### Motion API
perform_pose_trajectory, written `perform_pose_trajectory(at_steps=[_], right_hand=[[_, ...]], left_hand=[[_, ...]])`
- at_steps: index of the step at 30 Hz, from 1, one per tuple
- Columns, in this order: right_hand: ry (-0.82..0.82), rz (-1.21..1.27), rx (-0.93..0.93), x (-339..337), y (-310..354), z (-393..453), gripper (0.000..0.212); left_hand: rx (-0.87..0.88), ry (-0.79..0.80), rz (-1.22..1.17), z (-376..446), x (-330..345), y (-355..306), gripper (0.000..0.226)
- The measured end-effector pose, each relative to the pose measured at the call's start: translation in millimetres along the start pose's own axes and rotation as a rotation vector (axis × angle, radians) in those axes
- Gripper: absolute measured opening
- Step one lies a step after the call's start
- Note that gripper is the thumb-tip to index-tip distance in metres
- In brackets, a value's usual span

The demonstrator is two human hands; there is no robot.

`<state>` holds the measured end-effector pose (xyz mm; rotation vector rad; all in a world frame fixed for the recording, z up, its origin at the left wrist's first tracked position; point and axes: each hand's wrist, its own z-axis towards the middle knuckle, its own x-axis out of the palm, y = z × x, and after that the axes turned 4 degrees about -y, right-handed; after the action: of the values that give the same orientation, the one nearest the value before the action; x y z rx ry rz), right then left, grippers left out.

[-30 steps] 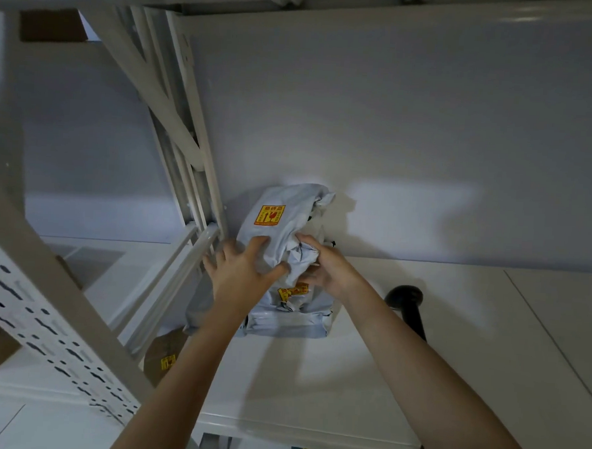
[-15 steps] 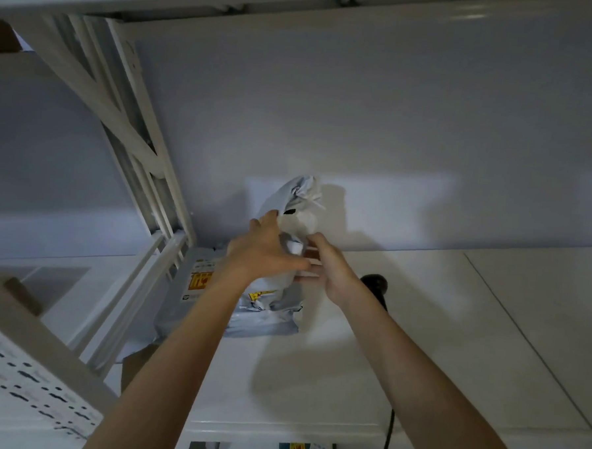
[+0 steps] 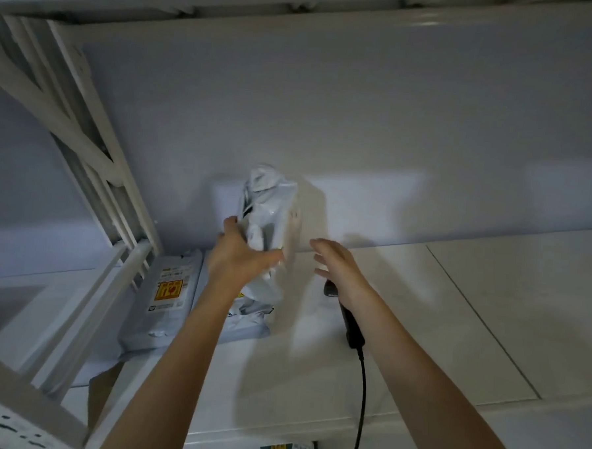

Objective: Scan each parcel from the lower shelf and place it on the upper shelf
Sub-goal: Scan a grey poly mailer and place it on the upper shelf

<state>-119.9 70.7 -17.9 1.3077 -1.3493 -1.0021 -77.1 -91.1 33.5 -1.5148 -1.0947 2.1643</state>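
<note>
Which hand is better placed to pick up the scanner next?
Right. The right hand is open, holds nothing and hovers right above the black scanner on the shelf; the left hand grips the upright grey parcel.

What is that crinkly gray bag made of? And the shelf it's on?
The bag looks like thin plastic film, slightly glossy: it crumples into sharp wrinkles and catches the light. The left hand grips it. The shelf looks like painted metal, smooth and white with a soft sheen, though the pictures can't settle that.

Two bare forearms, sleeveless, no gloves
</note>
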Motion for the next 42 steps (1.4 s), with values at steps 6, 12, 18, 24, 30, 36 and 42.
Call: perform_pose_trajectory(at_steps=[6, 12, 18, 24, 30, 36, 42], right_hand=[[0.214, 0.225, 0.127, -30, -12, -2, 0.059], [0.250, 0.299, 0.052, -42, -8, -13, 0.058], [0.164, 0.136, -0.066, -61, 1, -22, 0.039], [0.184, 0.029, -0.130, -68, 2, -27, 0.027], [0.088, 0.079, -0.098, -73, -9, -19, 0.040], [-0.281, -0.274, 0.115, -76, -48, 2, 0.028], [-0.170, -0.558, 0.065, -60, -90, 5, 0.003]], left_hand=[[-0.297, 0.272, -0.778, -10, -2, 13, 0.027], [-0.301, 0.465, -0.813, -12, 2, 21, 0.042], [-0.173, 0.419, -0.625, 2, -11, 15, 0.108], [-0.116, 0.552, -0.579, -7, 8, 0, 0.037], [-0.124, 0.479, -0.651, -8, 21, 8, 0.055], [-0.143, 0.448, -0.702, -7, 28, 15, 0.043], [-0.188, 0.417, -0.699, 1, 28, 28, 0.070]])
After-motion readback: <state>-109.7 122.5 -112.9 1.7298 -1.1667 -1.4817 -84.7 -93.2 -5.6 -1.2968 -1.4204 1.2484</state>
